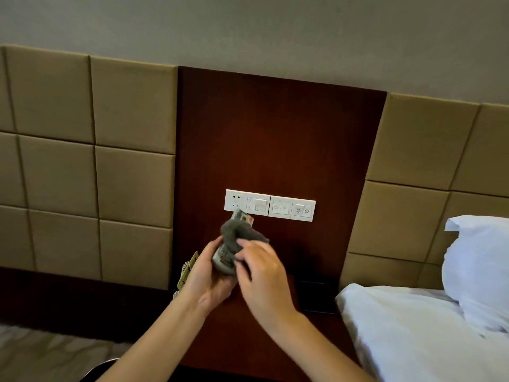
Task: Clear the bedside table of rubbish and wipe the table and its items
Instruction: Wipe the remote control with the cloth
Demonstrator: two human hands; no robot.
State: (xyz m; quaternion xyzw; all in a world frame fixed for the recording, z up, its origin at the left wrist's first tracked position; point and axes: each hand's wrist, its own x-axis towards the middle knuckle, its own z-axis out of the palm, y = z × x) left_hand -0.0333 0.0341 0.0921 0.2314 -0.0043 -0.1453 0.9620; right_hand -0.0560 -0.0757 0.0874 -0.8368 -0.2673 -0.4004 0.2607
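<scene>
The left hand [209,277] grips a light grey, button-covered remote control [223,261] from below & behind, w/ the fingers curled round its lower end. The remote is held in the air above the dark red-brown wooden bedside table [234,340], tilted, w/ its top end & red button pointing up toward the wall. The right hand [264,271] holds a bunched dark grey cloth [237,232], fingers curled into it. The cloth lies across the remote's mid section, touching it, so only the top & btm of the remote show.

Just left of the left hand, mostly hidden behind it, is a beige corded telephone [188,268] w/ a coiled cord, at the table's left edge. On the table's right rear sits a flat black rectangular object [314,296]; can't tell what it is.

Behind the table a tall dark wooden wall panel [275,133] carries a row of white switch & socket plates [270,205]; the remote's top overlaps the lower edge of the socket plate in this view. Tan padded square headboard panels [132,106] run either side. At right: a white pillow [479,266] against the padding & white bedding [413,326] just beside the table. Btm left: patterned grey carpet [41,354].
</scene>
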